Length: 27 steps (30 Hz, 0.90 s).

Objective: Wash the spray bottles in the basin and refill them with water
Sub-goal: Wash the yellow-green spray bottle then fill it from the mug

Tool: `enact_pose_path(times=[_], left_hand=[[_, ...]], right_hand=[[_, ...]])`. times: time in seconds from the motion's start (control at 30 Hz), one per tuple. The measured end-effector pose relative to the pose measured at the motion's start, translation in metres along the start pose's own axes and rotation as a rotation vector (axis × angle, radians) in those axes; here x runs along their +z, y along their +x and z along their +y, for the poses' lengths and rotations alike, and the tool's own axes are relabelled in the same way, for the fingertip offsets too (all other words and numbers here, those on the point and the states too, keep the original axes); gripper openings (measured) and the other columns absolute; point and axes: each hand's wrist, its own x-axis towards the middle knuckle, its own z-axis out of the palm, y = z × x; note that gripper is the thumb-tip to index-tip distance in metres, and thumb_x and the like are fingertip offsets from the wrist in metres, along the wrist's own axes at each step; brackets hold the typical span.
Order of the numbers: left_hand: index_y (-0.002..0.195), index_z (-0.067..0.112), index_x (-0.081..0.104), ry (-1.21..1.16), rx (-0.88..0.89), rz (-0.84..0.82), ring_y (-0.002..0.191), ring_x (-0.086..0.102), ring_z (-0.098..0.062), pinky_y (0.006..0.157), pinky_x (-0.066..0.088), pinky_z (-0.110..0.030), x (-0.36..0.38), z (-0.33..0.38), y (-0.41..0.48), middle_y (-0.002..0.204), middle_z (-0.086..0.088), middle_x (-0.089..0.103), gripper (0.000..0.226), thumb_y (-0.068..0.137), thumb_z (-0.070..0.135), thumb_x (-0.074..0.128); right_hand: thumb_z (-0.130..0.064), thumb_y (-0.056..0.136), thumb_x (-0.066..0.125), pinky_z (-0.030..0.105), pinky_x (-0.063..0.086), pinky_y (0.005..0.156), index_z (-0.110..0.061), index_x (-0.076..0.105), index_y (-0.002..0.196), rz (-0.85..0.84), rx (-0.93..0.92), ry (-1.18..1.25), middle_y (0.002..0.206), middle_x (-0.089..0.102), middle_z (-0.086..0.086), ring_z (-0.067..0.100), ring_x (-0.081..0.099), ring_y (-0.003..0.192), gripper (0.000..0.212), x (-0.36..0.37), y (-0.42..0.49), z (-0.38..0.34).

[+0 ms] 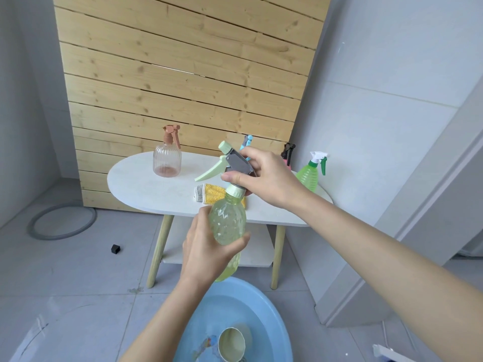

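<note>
A pale yellow-green spray bottle [228, 226] hangs tilted above the blue basin [271, 325]. My left hand [206, 246] grips its body from the left. My right hand [264, 176] grips its grey and mint spray head [230, 163] at the neck. The basin holds water and a cream cup [232, 344]. On the white oval table [146, 184] stand a pink ribbed spray bottle [167, 159] at the left and a green spray bottle [312, 172] at the right. Behind my right hand show a blue nozzle [247, 142] and a black nozzle [288, 150] of two more bottles.
A yellow and grey cloth [209, 193] lies on the table behind the held bottle. A grey hose ring [62, 222] and a small black block [115, 249] lie on the tiled floor at left. A wooden slat panel stands behind the table, a white wall at right.
</note>
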Motion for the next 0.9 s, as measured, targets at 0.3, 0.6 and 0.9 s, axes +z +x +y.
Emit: enact_pose_path(times=[0.3,0.6,0.9], left_hand=[[0.111,0.035,0.039,-0.007,0.04,-0.02,0.098,0.051,-0.01,0.077,0.038,-0.027,0.003,0.003,-0.005,0.109,0.011,0.055,0.059,0.068,0.041,0.079],[0.108,0.038,0.04,-0.006,0.093,-0.077,0.097,0.055,-0.013,0.079,0.044,-0.03,0.004,0.001,-0.004,0.102,0.014,0.059,0.06,0.059,0.049,0.072],[0.106,0.037,0.042,-0.041,0.087,-0.074,0.093,0.058,-0.012,0.08,0.046,-0.032,0.004,0.0,-0.001,0.093,0.023,0.06,0.058,0.057,0.047,0.071]], right_hand=[[-0.008,0.089,0.064,0.045,0.053,0.09,-0.009,0.051,0.119,-0.42,0.076,-0.039,0.108,0.064,0.019,0.028,0.064,0.094,0.032,-0.026,0.0,-0.013],[-0.006,0.085,0.065,0.049,0.047,0.098,0.001,0.054,0.113,-0.564,0.096,-0.048,0.118,0.055,0.031,0.028,0.059,0.1,0.031,-0.037,0.001,-0.004],[0.002,0.087,0.063,0.051,0.045,0.098,0.004,0.054,0.111,-0.488,0.069,-0.002,0.103,0.06,0.023,0.018,0.055,0.095,0.026,-0.034,-0.005,-0.001]])
